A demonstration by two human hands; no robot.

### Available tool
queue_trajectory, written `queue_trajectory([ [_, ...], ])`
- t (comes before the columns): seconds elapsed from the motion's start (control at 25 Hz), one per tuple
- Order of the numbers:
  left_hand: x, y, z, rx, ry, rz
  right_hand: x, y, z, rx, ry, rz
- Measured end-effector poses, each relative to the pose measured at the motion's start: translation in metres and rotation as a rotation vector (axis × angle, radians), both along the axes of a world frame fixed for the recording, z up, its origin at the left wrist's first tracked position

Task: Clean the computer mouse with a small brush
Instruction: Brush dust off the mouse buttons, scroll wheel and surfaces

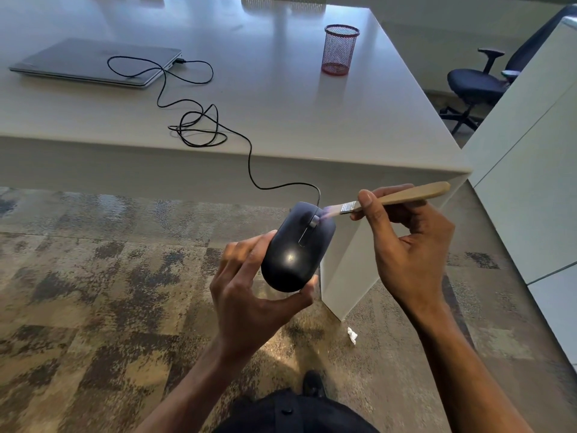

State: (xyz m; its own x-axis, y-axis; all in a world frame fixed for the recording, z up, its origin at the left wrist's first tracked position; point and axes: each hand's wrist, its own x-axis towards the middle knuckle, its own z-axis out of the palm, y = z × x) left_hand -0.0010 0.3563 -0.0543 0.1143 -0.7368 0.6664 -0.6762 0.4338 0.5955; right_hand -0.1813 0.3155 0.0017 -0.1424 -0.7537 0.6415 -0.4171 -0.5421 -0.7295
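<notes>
The left hand (249, 295) grips the mouse (296, 248) and the right hand (406, 245) pinches the brush (390, 198), but a tug on the cord (249, 151) could pull the mouse loose.

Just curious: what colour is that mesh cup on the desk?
Red, the mesh cup, seen clearly in the head view.

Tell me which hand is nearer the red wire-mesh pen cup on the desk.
Right. The right hand, holding the wooden-handled brush, is below the red mesh cup, slightly to its right; the left hand, gripping the black mouse, sits lower and further left.
</notes>
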Motion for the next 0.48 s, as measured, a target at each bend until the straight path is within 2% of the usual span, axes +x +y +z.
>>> queue_trajectory([
  [0.48,-0.0017,-0.0033,-0.0001,-0.024,0.007,0.001,0.0008,0.0058,0.0043,0.018,-0.021,0.131],
])
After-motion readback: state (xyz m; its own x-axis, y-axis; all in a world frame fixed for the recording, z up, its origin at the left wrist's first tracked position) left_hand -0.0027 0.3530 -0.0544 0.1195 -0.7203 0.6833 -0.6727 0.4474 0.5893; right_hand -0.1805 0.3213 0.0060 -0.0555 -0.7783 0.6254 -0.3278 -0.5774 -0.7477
